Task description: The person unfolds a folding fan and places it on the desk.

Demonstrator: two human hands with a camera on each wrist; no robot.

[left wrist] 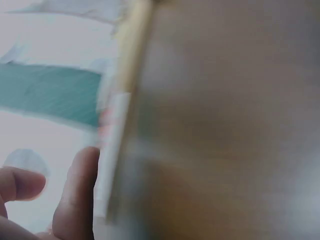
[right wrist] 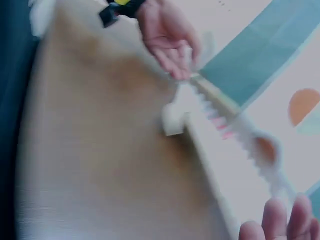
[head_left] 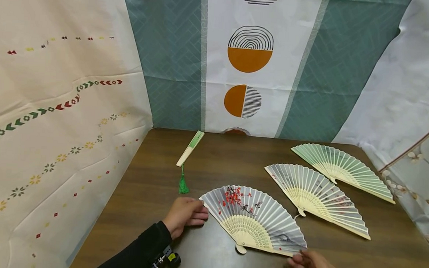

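Note:
A grey folding fan (head_left: 265,216) with red blossoms lies spread on the table in the head view. At its left tip is my left hand (head_left: 186,216), fingers extended beside the edge. In the left wrist view one finger (left wrist: 77,192) runs along the fan's edge (left wrist: 116,150), the other digit standing apart. My right hand (head_left: 313,266) is at the fan's right end, its loosely bent fingertips right at the outer rib. The right wrist view, blurred, shows those fingertips (right wrist: 275,220) beside the fan (right wrist: 232,170).
A second grey fan (head_left: 319,194) lies spread to the right, a green spread fan (head_left: 346,167) behind it. One folded fan (head_left: 190,149) with a green tassel (head_left: 183,184) lies at the back left. Patterned cloths (head_left: 174,68) hang around the wooden table (head_left: 132,210).

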